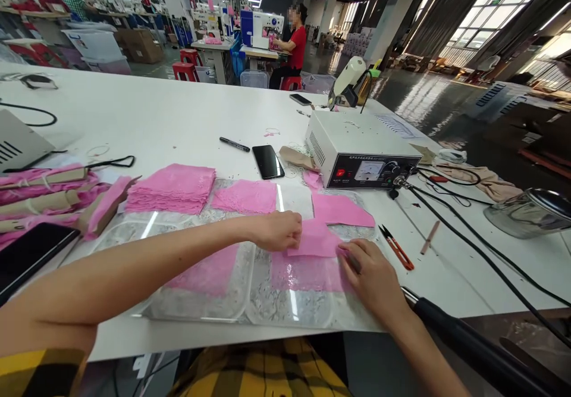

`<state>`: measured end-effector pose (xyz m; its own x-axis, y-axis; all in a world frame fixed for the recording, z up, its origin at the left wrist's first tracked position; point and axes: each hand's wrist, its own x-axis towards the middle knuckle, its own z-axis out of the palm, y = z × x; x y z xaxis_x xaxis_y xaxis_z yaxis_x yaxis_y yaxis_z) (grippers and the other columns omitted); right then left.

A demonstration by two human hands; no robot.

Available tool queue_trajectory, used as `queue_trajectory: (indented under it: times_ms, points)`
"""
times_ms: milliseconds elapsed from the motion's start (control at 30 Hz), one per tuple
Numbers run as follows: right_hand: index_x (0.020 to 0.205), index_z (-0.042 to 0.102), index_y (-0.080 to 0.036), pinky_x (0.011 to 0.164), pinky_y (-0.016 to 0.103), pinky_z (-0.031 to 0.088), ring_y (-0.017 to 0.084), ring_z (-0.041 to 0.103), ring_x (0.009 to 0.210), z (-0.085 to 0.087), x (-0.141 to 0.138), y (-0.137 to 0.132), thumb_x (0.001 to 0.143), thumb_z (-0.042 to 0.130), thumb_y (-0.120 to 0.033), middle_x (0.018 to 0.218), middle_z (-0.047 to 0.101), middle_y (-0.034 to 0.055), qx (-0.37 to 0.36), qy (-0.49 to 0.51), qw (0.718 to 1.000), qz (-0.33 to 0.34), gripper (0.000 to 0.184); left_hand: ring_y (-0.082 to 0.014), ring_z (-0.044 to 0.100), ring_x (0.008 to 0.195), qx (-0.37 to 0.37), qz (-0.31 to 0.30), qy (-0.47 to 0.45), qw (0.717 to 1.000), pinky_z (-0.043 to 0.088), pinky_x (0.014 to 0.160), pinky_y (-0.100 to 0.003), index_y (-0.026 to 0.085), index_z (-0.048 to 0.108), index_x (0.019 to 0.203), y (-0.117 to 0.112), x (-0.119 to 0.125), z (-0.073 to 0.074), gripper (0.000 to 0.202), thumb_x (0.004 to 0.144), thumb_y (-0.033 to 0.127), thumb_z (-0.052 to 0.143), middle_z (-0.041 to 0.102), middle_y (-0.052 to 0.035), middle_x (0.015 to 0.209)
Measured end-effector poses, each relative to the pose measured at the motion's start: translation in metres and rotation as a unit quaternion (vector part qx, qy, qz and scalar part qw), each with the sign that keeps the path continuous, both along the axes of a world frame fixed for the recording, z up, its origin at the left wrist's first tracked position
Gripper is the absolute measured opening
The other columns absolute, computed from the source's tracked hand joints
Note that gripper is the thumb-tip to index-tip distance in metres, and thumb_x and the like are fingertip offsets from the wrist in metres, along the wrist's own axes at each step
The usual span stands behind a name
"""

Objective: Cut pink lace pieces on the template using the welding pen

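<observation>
A pink fabric piece is stretched between my hands just above a clear plastic sheet. My left hand is closed on its left edge. At its right corner, the fingers of my right hand pinch the cloth. Below it lies another pink piece with a lace-like texture. Beyond my hands is a smooth pink piece, and left of that a thin pink pile. A taller stack of pink pieces stands farther left.
Orange-handled thread snips lie right of my right hand. A black-handled tool extends along the front right. Behind are a control box with cables, a phone, a pen and a glass jar. A person sews in the background.
</observation>
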<state>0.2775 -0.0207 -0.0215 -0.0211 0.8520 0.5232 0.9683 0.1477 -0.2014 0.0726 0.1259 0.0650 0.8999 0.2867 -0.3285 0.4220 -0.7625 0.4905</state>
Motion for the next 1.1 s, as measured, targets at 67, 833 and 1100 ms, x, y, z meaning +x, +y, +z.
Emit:
queue_trajectory:
  times_ms: [67,833,1100]
  points:
    - [0.094,0.064,-0.020,0.073,0.032,0.052,0.019,0.060,0.085,0.002,0.000,-0.005,0.090,0.052,-0.024,0.089,0.065,0.0060,-0.006,-0.014,1.000,0.020,0.013,-0.0159,0.056,0.093,-0.014,0.000,0.000,1.000,0.043,0.081,-0.023,0.016,0.065,0.074,-0.003,-0.007,-0.001,0.017,0.087,0.013,0.054,0.059,-0.0047,0.101]
    - [0.087,0.064,-0.020,0.063,0.031,0.044,0.018,0.058,0.073,0.020,-0.011,-0.046,0.094,0.044,-0.019,0.081,0.064,0.0065,-0.038,-0.069,0.994,0.072,0.022,-0.0181,0.049,0.089,-0.015,-0.030,0.006,0.999,0.034,0.086,-0.032,0.016,0.048,0.066,-0.027,-0.031,-0.009,0.022,0.087,0.013,0.052,0.053,-0.0033,0.092]
    - [0.093,0.064,-0.021,0.067,0.029,0.052,0.016,0.061,0.076,0.030,-0.055,-0.030,0.092,0.051,-0.017,0.084,0.065,0.0059,-0.026,0.044,0.987,0.149,0.014,-0.0185,0.050,0.087,0.023,-0.035,-0.022,0.999,0.034,0.080,-0.031,0.016,0.051,0.066,-0.030,-0.032,-0.017,0.021,0.086,0.012,0.054,0.054,-0.0038,0.091]
